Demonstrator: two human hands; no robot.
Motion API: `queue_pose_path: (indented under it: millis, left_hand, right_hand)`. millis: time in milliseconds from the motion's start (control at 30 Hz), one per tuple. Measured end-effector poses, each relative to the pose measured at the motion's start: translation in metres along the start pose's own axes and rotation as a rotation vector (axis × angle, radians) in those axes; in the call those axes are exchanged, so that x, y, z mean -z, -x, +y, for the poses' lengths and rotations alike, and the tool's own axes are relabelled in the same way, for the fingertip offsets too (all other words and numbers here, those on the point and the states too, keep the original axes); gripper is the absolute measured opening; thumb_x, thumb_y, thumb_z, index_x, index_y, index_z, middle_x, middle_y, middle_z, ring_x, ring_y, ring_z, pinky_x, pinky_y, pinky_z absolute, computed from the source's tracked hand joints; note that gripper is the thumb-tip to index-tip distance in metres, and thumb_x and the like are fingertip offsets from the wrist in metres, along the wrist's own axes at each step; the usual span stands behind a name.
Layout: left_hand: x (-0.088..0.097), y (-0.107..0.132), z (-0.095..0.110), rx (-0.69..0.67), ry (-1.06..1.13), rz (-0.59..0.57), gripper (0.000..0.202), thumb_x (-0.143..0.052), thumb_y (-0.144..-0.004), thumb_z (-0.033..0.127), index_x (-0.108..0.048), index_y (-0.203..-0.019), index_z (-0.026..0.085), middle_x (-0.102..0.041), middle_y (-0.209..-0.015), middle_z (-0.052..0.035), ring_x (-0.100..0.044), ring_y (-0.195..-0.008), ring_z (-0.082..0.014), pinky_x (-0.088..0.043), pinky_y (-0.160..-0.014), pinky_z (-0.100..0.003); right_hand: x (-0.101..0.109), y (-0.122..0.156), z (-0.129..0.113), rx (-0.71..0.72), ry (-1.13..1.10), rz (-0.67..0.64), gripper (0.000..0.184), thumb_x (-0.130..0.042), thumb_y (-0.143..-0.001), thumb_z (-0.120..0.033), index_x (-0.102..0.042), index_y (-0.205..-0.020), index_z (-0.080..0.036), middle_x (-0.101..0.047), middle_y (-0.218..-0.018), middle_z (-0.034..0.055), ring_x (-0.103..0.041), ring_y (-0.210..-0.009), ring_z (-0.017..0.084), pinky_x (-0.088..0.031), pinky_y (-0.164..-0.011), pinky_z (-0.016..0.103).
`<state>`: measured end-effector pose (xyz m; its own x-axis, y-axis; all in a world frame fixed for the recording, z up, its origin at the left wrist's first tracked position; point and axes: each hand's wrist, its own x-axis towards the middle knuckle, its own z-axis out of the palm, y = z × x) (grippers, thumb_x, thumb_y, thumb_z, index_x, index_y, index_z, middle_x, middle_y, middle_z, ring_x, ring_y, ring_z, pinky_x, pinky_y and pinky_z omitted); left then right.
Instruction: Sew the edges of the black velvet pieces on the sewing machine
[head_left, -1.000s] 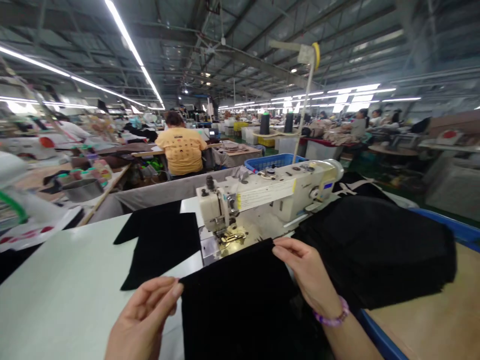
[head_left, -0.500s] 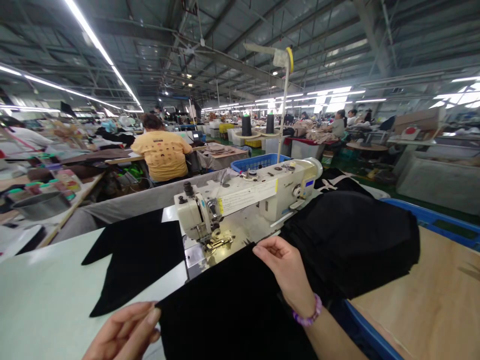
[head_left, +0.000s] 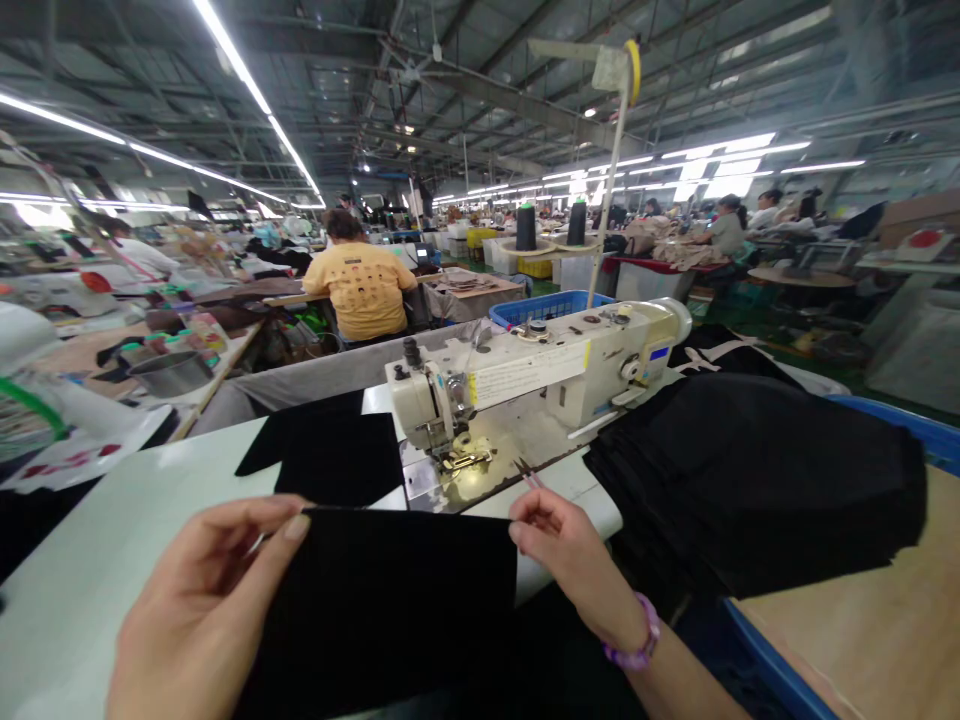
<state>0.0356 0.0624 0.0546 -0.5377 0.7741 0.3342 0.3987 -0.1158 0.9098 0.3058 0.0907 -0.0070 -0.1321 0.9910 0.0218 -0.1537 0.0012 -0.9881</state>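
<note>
The sewing machine (head_left: 517, 345) stands on the tabletop (head_left: 90, 560), behind the fabric panel (head_left: 405, 590) between left hand (head_left: 202, 590) and right hand (head_left: 566, 550). Loose cloth (head_left: 337, 450) lies left of the machine, a fabric stack (head_left: 772, 480) right; a basket (head_left: 551, 307) sits behind.

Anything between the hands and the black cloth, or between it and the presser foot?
No visible obstruction: left hand and right hand pinch the black cloth by its top edge; nothing shows between it and the presser foot. A pointed metal tool lies off to the right.
</note>
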Motion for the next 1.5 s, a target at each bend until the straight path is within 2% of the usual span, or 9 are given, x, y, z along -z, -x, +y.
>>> queue_pose_path:
  millis: [100, 200, 300, 367, 567, 700, 967, 1333, 1500]
  left_hand:
    - [-0.024, -0.033, 0.009, -0.255, -0.252, -0.308, 0.021, -0.065, -0.074, 0.043, -0.065, -0.082, 0.023, -0.068, -0.081, -0.0007, -0.062, -0.074, -0.0207, -0.046, -0.072, -0.032]
    - [-0.071, -0.051, -0.018, -0.266, -0.31, -0.604, 0.007, -0.058, -0.069, 0.03, -0.06, -0.07, 0.023, -0.062, -0.065, 0.0, -0.058, -0.064, -0.0205, -0.042, -0.063, -0.031]
    - [-0.112, -0.048, -0.056, -0.229, -0.298, -0.655, 0.002, -0.058, -0.067, 0.022, -0.06, -0.066, 0.023, -0.062, -0.063, 0.0001, -0.058, -0.062, -0.02, -0.043, -0.064, -0.031]
    - [-0.125, -0.042, -0.075, -0.21, -0.285, -0.634, 0.002, -0.059, -0.066, 0.021, -0.059, -0.066, 0.023, -0.061, -0.063, 0.0005, -0.058, -0.063, -0.0195, -0.043, -0.063, -0.03]
    - [-0.123, -0.034, -0.089, -0.184, -0.256, -0.576, 0.006, -0.059, -0.067, 0.022, -0.053, -0.065, 0.022, -0.057, -0.063, 0.0016, -0.053, -0.061, -0.0172, -0.04, -0.061, -0.029]
    - [-0.126, -0.041, -0.091, -0.136, -0.246, -0.572, 0.004, -0.059, -0.066, 0.022, -0.055, -0.068, 0.022, -0.059, -0.065, 0.0018, -0.055, -0.063, -0.0175, -0.041, -0.063, -0.029]
    - [-0.138, -0.074, -0.1, -0.015, -0.24, -0.61, 0.02, -0.068, -0.06, 0.021, -0.053, -0.073, 0.021, -0.063, -0.064, 0.0023, -0.06, -0.063, -0.0182, -0.045, -0.064, -0.029]
    - [-0.144, -0.08, -0.096, -0.011, -0.33, -0.636, 0.022, -0.069, -0.07, 0.011, -0.05, -0.065, 0.018, -0.056, -0.059, 0.0059, -0.052, -0.055, -0.0128, -0.038, -0.057, -0.026]
    - [-0.144, -0.082, -0.096, -0.022, -0.356, -0.644, 0.021, -0.068, -0.072, 0.011, -0.05, -0.064, 0.018, -0.055, -0.059, 0.0057, -0.052, -0.054, -0.0126, -0.039, -0.057, -0.026]
  right_hand:
    - [-0.01, 0.02, 0.026, -0.057, 0.0, -0.074, 0.009, -0.061, -0.069, -0.022, -0.052, -0.071, -0.02, -0.051, -0.067, -0.0044, -0.045, -0.061, 0.012, -0.037, -0.057, 0.024]
    - [-0.015, 0.039, 0.057, -0.08, 0.018, -0.057, 0.009, -0.058, -0.07, -0.021, -0.05, -0.075, -0.021, -0.048, -0.067, -0.0048, -0.046, -0.06, 0.013, -0.039, -0.056, 0.024]
    - [-0.013, 0.049, 0.08, 0.016, 0.202, -0.044, 0.007, -0.058, -0.076, -0.02, -0.057, -0.083, -0.021, -0.058, -0.075, -0.0008, -0.057, -0.07, 0.017, -0.047, -0.064, 0.027]
    - [-0.008, 0.051, 0.088, 0.12, 0.362, -0.073, 0.008, -0.055, -0.082, -0.017, -0.061, -0.085, -0.021, -0.062, -0.079, 0.001, -0.061, -0.074, 0.019, -0.049, -0.068, 0.028]
    - [0.007, 0.05, 0.09, 0.494, 0.595, -0.186, 0.028, -0.049, -0.082, -0.003, -0.06, -0.099, -0.022, -0.067, -0.09, 0.0031, -0.066, -0.081, 0.018, -0.053, -0.073, 0.027]
    - [0.01, 0.043, 0.085, 0.706, 0.751, -0.237, 0.03, -0.044, -0.085, -0.001, -0.059, -0.102, -0.021, -0.069, -0.088, 0.0051, -0.066, -0.079, 0.02, -0.053, -0.071, 0.03]
    - [-0.003, 0.027, 0.074, 0.746, 0.895, -0.195, 0.022, -0.052, -0.088, -0.002, -0.061, -0.096, -0.021, -0.065, -0.085, 0.0041, -0.06, -0.076, 0.021, -0.045, -0.066, 0.034]
    - [-0.006, 0.02, 0.075, 0.76, 0.75, -0.125, 0.025, -0.051, -0.082, 0.001, -0.057, -0.095, -0.02, -0.068, -0.089, 0.0028, -0.061, -0.082, 0.02, -0.046, -0.075, 0.036]
    - [-0.009, 0.022, 0.08, 0.753, 0.828, -0.136, 0.022, -0.049, -0.081, 0.0, -0.055, -0.088, -0.02, -0.065, -0.084, 0.0022, -0.058, -0.079, 0.02, -0.041, -0.073, 0.036]
